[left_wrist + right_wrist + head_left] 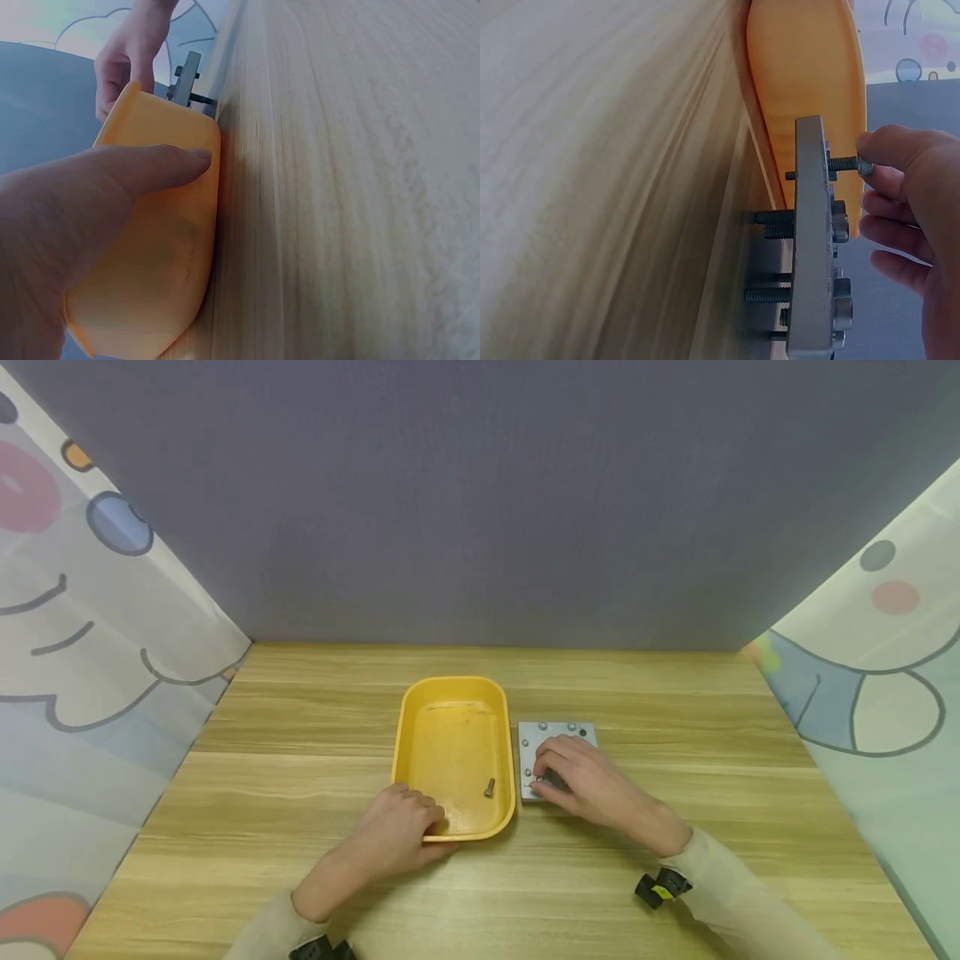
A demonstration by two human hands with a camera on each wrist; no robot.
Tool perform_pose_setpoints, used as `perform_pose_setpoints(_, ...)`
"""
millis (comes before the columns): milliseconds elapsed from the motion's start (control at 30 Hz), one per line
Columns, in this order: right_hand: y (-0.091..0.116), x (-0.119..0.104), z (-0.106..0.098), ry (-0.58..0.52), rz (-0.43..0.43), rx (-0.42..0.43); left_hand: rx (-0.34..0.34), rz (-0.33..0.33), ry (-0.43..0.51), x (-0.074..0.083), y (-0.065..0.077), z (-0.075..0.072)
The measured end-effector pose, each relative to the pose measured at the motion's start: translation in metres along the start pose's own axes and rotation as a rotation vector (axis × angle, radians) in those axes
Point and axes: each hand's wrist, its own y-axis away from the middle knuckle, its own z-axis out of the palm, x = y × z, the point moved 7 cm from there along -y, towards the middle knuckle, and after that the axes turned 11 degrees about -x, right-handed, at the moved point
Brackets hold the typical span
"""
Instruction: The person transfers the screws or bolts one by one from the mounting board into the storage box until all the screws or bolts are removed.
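Note:
My left hand [393, 831] grips the near left corner of a yellow plastic tray [450, 743], its fingers over the rim and its thumb along the outer wall [161, 225]. Inside the tray lies one loose bolt [489, 788]. To the right of the tray is a square grey metal plate [538, 742], held off the tabletop, with several bolts through it. Over its near part, my right hand [592, 785] pinches the head of a bolt [846, 163] between thumb and finger. This bolt stands upright at the plate, much of its thread showing above the surface.
The wood-grain tabletop [315, 718] meets a dark grey panel [495, 510] at the back. Cartoon-printed cloth walls [97, 635] flank both sides. Plate and tray stand close together with a narrow gap. Below the plate [810, 247], threaded bolt ends stick out.

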Motion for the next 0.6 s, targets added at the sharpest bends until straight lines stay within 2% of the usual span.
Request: perform_pose_setpoints(600, -0.007, -0.006, -0.015, 0.037, -0.084, 0.009, -0.007, -0.008, 0.017, -0.001, 0.0, 0.001)
